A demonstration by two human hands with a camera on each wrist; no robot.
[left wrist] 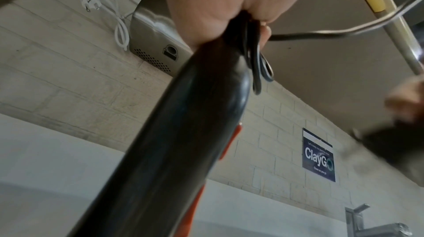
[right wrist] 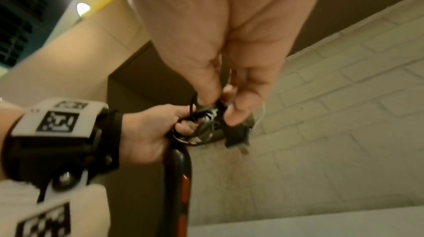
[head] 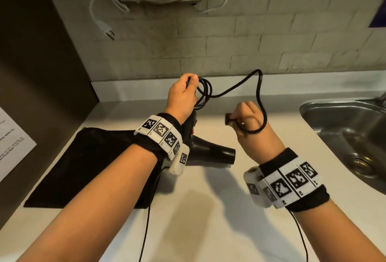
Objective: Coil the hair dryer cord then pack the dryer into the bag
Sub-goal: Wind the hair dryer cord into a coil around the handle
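Note:
A black hair dryer (head: 211,153) hangs nozzle-down over the counter. My left hand (head: 191,83) grips the top of its handle (left wrist: 183,132) together with a few coiled loops of the black cord (head: 205,89). Orange switches show on the handle (right wrist: 183,184). The free cord arcs up (head: 259,72), then curls round my right hand (head: 235,118), which pinches the plug (head: 227,118) just right of the coil. The plug (right wrist: 238,132) sits close to the loops in the right wrist view. A flat black bag (head: 83,167) lies on the counter under my left forearm.
A steel sink (head: 344,128) is set into the counter at the right, with a tap (left wrist: 367,222). A printed sheet (head: 12,140) hangs on the dark panel at left. On the brick wall hang a hand dryer (left wrist: 151,41) and a white cord with plug (head: 108,29).

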